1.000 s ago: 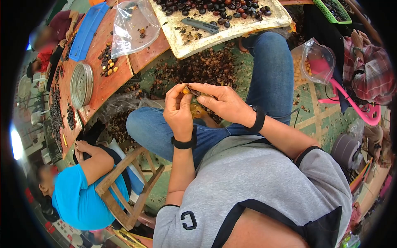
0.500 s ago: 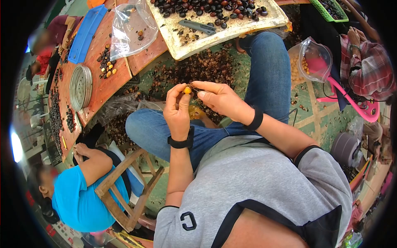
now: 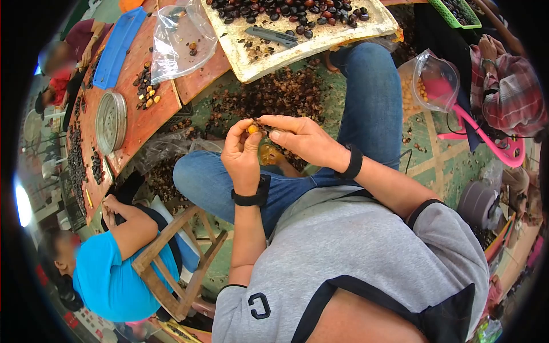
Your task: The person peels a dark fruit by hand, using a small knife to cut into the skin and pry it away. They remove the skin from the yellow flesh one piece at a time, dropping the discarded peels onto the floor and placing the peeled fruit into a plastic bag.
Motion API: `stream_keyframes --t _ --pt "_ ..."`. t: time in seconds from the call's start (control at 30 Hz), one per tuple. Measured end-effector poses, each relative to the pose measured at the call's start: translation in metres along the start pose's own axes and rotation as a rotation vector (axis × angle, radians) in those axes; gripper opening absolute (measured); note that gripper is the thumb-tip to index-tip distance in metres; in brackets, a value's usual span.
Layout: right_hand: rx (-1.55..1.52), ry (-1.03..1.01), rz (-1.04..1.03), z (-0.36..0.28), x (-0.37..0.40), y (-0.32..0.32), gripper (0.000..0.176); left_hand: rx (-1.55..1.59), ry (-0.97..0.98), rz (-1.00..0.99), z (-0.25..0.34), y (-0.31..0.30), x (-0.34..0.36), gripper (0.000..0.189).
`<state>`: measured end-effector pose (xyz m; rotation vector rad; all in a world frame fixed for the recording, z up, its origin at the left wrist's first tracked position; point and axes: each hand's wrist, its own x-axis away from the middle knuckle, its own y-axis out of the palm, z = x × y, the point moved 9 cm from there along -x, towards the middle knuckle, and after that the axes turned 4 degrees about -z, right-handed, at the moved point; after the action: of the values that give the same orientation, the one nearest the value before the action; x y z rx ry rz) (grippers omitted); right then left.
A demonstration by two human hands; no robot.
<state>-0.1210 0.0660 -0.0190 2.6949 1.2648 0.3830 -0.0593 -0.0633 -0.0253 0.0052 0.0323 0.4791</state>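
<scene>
Both my hands meet over my lap near the centre. My left hand (image 3: 242, 157) pinches a small yellow nut (image 3: 253, 129) between thumb and fingertips. Close beside it, my right hand (image 3: 303, 136) has its thumb and index finger pressed together on a small dark piece, perhaps a blade or peel, too small to tell. Beyond my hands lies a heap of brown shells (image 3: 274, 94) on the floor. A whitish tray (image 3: 251, 70) above holds dark nuts (image 3: 286, 10) and a grey utility knife (image 3: 272, 36).
A red table (image 3: 160, 120) at the left carries a blue tray (image 3: 119, 48), a plastic bag (image 3: 182, 46) and a round metal tin (image 3: 111, 122). A person in blue (image 3: 117, 274) sits near a wooden chair (image 3: 171, 257). Right: a pink stool (image 3: 486, 140) and a person in plaid (image 3: 506, 94).
My left hand has shifted slightly left with the yellow nut, which has turned a little. My right hand has moved slightly left too, its fingertips now lower against the nut's side.
</scene>
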Motion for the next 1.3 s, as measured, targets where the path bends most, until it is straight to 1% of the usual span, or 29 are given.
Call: stream_keyframes --t 0.03,0.07,0.13,0.17,0.23,0.27,0.33,0.37,0.4,0.43,0.47,0.53,0.57,0.63,0.67,0.73,0.77,0.83,0.87,0.93,1.07,1.13,1.17,1.23,1.27,1.3 --pt "0.082 0.008 -0.020 0.000 -0.002 -0.001 0.039 0.036 0.005 -0.007 -0.001 -0.001 -0.001 0.025" --pt "0.083 0.010 -0.017 0.002 -0.003 -0.004 0.039 0.038 0.003 -0.009 -0.002 -0.004 0.000 0.025" --pt "0.252 -0.069 -0.013 -0.003 -0.006 -0.009 0.039 0.230 -0.084 -0.075 -0.010 0.000 0.001 0.025" --pt "0.275 -0.061 -0.043 -0.003 -0.008 -0.012 0.040 0.231 -0.087 -0.076 -0.010 0.001 0.003 0.025" --pt "0.244 -0.078 -0.012 -0.006 -0.010 -0.018 0.041 0.545 -0.183 -0.137 -0.012 0.012 0.003 0.027" --pt "0.211 -0.096 0.019 -0.008 -0.011 -0.022 0.041 0.543 -0.181 -0.138 -0.008 0.013 0.002 0.027" --pt "0.204 -0.125 0.004 -0.010 -0.007 -0.017 0.045 0.689 -0.243 -0.023 -0.012 0.013 0.001 0.030" --pt "0.207 -0.119 0.023 -0.009 -0.005 -0.016 0.046 0.689 -0.241 -0.022 -0.015 0.013 0.001 0.030" --pt "0.208 -0.112 0.041 -0.007 -0.004 -0.014 0.048 0.625 -0.203 -0.005 -0.015 0.011 0.000 0.030" --pt "0.261 -0.150 0.079 -0.009 -0.003 -0.014 0.052 0.560 -0.165 0.012 -0.014 0.008 -0.001 0.031" --pt "0.259 -0.150 0.077 -0.009 -0.001 -0.015 0.052 0.558 -0.165 0.014 -0.015 0.007 -0.001 0.031" --pt "0.416 -0.025 0.024 -0.015 0.002 -0.011 0.053 0.516 -0.143 0.005 -0.006 0.009 -0.001 0.031" --pt "0.412 -0.025 0.022 -0.014 0.002 -0.008 0.053 0.513 -0.145 0.006 -0.006 0.009 -0.001 0.031" --pt "0.415 -0.092 0.001 -0.017 0.002 -0.002 0.051 0.474 -0.145 0.046 -0.007 0.007 -0.002 0.030" --pt "0.414 -0.091 0.003 -0.015 0.002 -0.001 0.051 0.473 -0.147 0.044 -0.008 0.007 -0.002 0.030" --pt "0.413 -0.228 0.051 -0.027 0.004 -0.001 0.048 0.407 -0.143 0.041 -0.010 0.005 -0.002 0.028" --pt "0.412 -0.228 0.051 -0.028 0.004 -0.002 0.048 0.406 -0.143 0.041 -0.011 0.006 -0.002 0.028" --pt "0.391 -0.123 0.012 -0.028 0.004 -0.002 0.046 0.349 -0.088 0.047 -0.007 0.005 -0.001 0.026" --pt "0.391 -0.123 0.012 -0.027 0.004 -0.002 0.046 0.349 -0.089 0.047 -0.008 0.004 -0.001 0.026" --pt "0.409 -0.121 0.018 -0.028 0.005 -0.003 0.044 0.125 -0.048 0.051 -0.003 0.001 -0.002 0.025" --pt "0.371 -0.195 0.088 -0.021 0.006 -0.003 0.043 0.005 0.023 0.041 0.007 0.007 -0.001 0.026" --pt "0.187 -0.238 0.112 -0.019 0.007 -0.002 0.043 -0.063 0.124 0.060 0.021 0.010 0.000 0.026" --pt "0.187 -0.238 0.112 -0.017 0.007 0.000 0.043 -0.062 0.124 0.059 0.021 0.012 0.001 0.026" --pt "-0.040 -0.132 0.090 -0.006 0.005 0.003 0.042 -0.087 0.170 0.079 0.025 0.013 0.003 0.025" --pt "-0.040 -0.132 0.092 -0.008 0.005 0.003 0.042 -0.086 0.170 0.077 0.024 0.013 0.003 0.025" --pt "-0.158 0.005 0.084 -0.003 0.004 0.003 0.041 -0.095 0.158 0.084 0.020 0.011 0.004 0.024"
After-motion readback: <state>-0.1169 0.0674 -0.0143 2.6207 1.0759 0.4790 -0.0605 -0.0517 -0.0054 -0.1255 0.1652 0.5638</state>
